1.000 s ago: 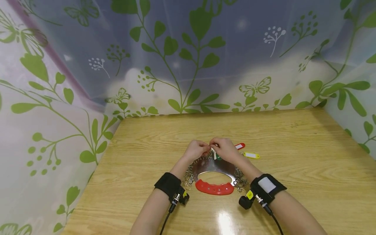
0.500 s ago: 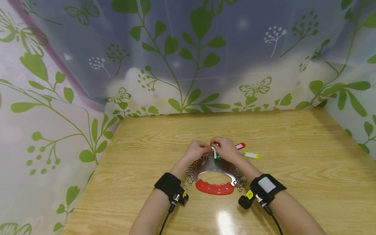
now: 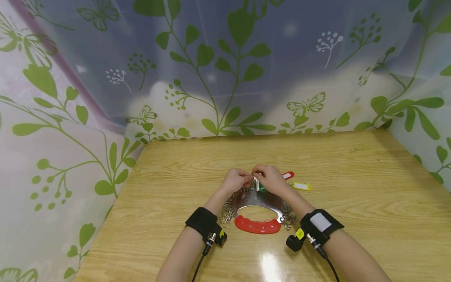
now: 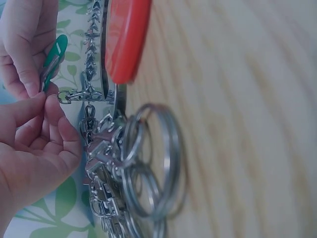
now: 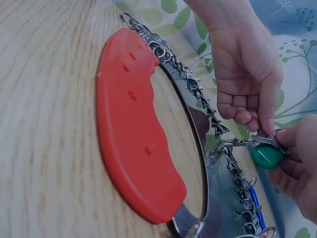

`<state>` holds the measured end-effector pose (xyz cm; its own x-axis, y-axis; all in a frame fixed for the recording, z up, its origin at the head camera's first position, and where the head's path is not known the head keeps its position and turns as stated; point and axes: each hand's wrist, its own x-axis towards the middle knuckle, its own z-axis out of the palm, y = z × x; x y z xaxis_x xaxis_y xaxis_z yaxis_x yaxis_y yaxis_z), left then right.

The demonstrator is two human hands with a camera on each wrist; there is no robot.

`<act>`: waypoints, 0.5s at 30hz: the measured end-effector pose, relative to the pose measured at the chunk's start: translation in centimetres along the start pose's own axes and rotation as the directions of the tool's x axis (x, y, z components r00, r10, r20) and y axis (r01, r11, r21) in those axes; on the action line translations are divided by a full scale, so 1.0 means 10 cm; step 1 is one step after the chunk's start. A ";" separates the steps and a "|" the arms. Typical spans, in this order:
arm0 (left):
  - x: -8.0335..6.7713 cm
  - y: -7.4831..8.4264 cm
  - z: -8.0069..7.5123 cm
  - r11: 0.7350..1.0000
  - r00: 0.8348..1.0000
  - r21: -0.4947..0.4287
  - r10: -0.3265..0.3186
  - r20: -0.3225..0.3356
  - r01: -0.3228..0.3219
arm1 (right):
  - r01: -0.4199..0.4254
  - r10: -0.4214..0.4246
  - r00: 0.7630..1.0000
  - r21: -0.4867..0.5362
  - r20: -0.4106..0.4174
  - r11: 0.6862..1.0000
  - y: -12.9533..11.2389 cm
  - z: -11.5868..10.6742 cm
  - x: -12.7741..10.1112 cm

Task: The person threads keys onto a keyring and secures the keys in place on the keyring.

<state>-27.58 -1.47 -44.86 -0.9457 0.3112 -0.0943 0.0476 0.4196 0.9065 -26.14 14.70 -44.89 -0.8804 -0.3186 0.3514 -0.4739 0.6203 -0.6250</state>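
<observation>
Over the far edge of a curved steel blade (image 3: 258, 199) with a red grip handle (image 3: 258, 226), my two hands meet at the fingertips. My left hand (image 3: 233, 181) pinches a small key ring (image 5: 264, 133) between thumb and finger. From the other side my right hand (image 3: 270, 181) pinches a key (image 3: 257, 184) on that ring, with a green key tag (image 5: 266, 156) hanging beside it. A short length of chain (image 5: 237, 142) runs from the blade side to the fingertips. The ring is largely covered by the fingers.
Metal chains with clasps and rings (image 4: 163, 163) lie along both sides of the blade. A red key tag (image 3: 288, 175) and a yellow key tag (image 3: 302, 186) lie beyond my right hand. A blue tag (image 5: 256, 203) shows by the chain. The wooden table (image 3: 352, 176) meets patterned cloth behind.
</observation>
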 end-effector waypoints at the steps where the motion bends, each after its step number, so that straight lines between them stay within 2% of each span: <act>1: 0.00 0.00 0.00 1.000 1.000 -0.002 -0.002 -0.001 0.002 | -0.002 0.002 1.000 0.000 0.002 1.000 0.00 0.00 0.00; 11: -0.02 0.01 0.00 1.000 1.000 -0.030 -0.006 -0.009 0.006 | -0.025 0.025 0.999 0.005 0.042 1.000 -0.01 -0.01 -0.01; 15: -0.02 0.00 -0.01 1.000 1.000 0.014 0.013 0.018 -0.014 | -0.029 0.029 0.999 0.006 0.041 1.000 0.01 0.00 -0.01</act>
<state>-27.43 -1.62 -44.81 -0.9389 0.3322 -0.0898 0.0648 0.4269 0.9020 -26.07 14.84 -44.98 -0.8936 -0.3297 0.3045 -0.4483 0.6247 -0.6393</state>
